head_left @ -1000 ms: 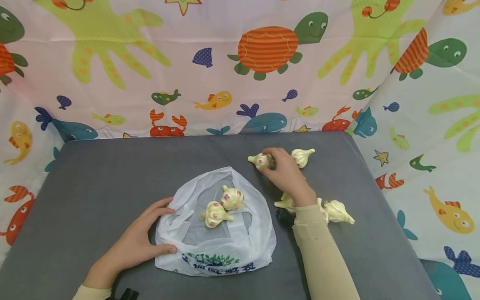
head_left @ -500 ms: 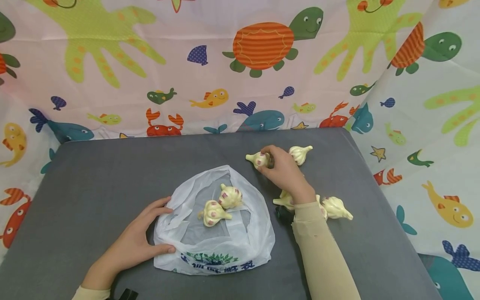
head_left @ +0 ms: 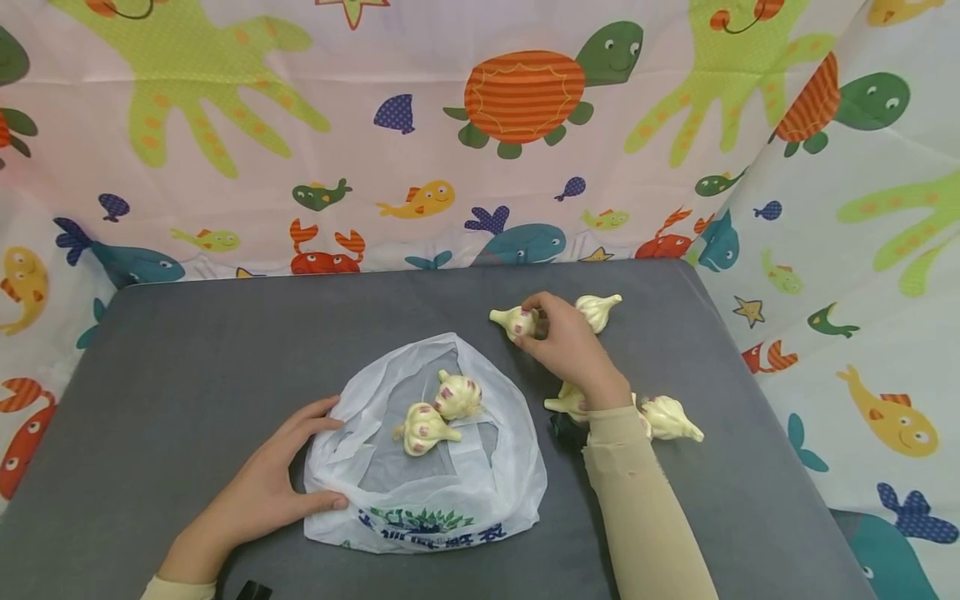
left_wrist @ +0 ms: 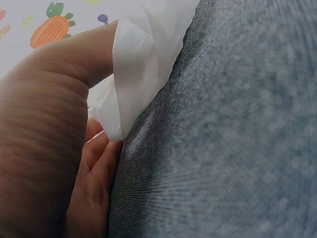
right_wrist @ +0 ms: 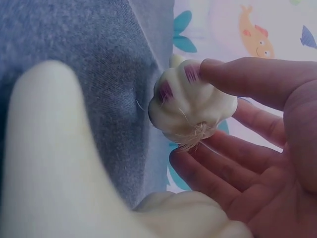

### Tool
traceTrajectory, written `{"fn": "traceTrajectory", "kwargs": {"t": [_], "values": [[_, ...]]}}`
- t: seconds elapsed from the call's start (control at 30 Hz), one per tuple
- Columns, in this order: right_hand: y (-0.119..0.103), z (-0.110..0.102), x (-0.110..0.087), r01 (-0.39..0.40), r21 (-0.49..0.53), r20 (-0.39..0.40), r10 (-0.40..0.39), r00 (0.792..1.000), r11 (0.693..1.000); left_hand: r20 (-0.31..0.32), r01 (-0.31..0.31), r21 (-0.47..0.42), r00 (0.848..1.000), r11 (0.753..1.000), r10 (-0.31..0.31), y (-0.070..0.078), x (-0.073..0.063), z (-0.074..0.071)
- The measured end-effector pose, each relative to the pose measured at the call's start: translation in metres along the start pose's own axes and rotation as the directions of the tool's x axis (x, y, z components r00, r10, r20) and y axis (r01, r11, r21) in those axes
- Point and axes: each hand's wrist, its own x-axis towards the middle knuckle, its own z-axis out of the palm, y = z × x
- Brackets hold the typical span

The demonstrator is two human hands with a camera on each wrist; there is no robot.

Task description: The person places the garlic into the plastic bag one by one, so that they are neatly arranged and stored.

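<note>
My left hand (head_left: 266, 479) holds the left side of a white plastic bag (head_left: 517, 483), with the thumb at the front and fingers toward the back. In the left wrist view, white plastic (left_wrist: 141, 64) covers the thumb's tip. Two garlic bulbs (head_left: 424, 429) with purple patches show inside the bag's wide mouth. At the back right, my right hand (head_left: 566, 337) pinches another garlic bulb (head_left: 513, 322) between thumb and fingers. The right wrist view shows this bulb's root end (right_wrist: 198, 131) toward the camera, with the thumb on its side.
One garlic bulb (head_left: 597, 312) lies just beyond my right hand. More bulbs lie by my right sleeve, one (head_left: 671, 417) to its right and one (head_left: 566, 402) partly hidden by the wrist. Cloth with sea animals (head_left: 420, 100) hangs behind the grey table (head_left: 225, 350).
Both hands keep their places on the bag and the garlic bulb. Only the head view has shifted slightly.
</note>
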Motion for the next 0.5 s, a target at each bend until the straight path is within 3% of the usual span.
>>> {"fn": "traceTrajectory", "kwargs": {"t": [0.5], "values": [[-0.0016,-0.0083,-0.0042,0.006,0.126,-0.037,-0.002,0.999,0.992,-0.002,0.011,0.016,1.000,1.000,-0.011,0.0020,-0.0001,0.0003]]}}
